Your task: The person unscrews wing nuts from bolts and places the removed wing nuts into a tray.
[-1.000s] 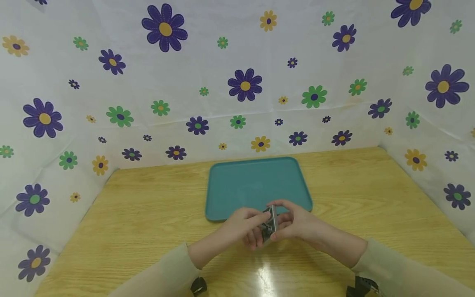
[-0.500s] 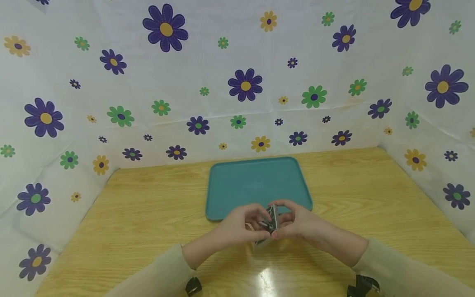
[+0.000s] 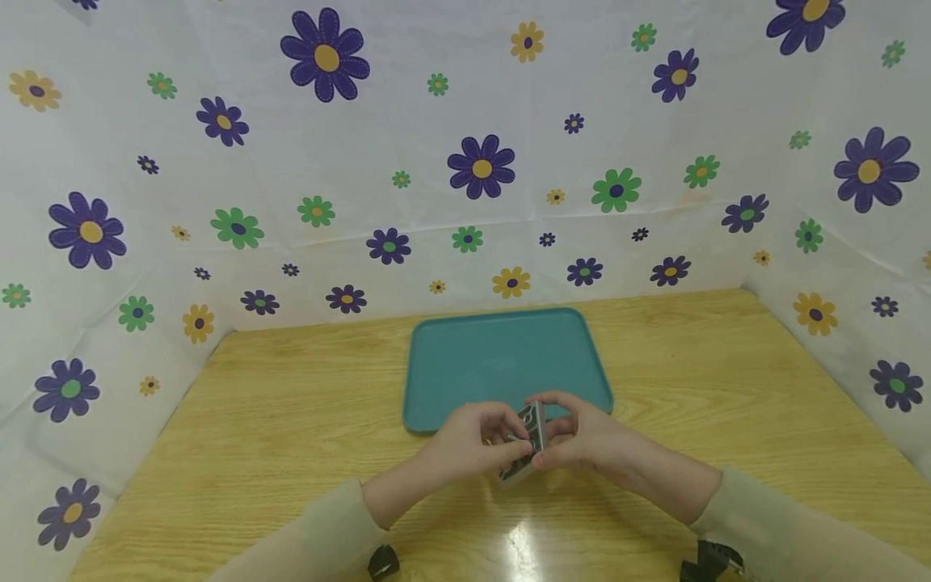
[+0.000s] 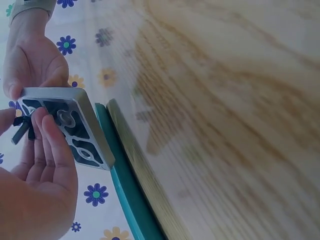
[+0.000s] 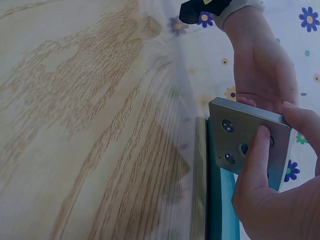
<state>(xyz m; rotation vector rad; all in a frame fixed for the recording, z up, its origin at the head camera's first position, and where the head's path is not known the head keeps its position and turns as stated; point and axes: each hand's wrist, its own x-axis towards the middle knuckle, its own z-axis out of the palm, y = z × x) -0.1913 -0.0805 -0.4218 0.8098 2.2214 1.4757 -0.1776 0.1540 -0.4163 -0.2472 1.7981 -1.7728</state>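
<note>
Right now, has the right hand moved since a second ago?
No, not noticeably: in the head view, the right hand keeps its place against the near right corner of the tray, gripping the metal block.

Head view high, wrist views close

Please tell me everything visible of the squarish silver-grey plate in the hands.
The squarish, silver-grey, metal-looking plate has rounded corners; one face shows dark pockets and raised rings, the smoother other face round holes. It is tilted above the yellowish wooden table, near the teal rectangular tray. The right hand grips it, one finger on the smoother face; the left hand pinches a dark screw-like part by the pockets.
</note>
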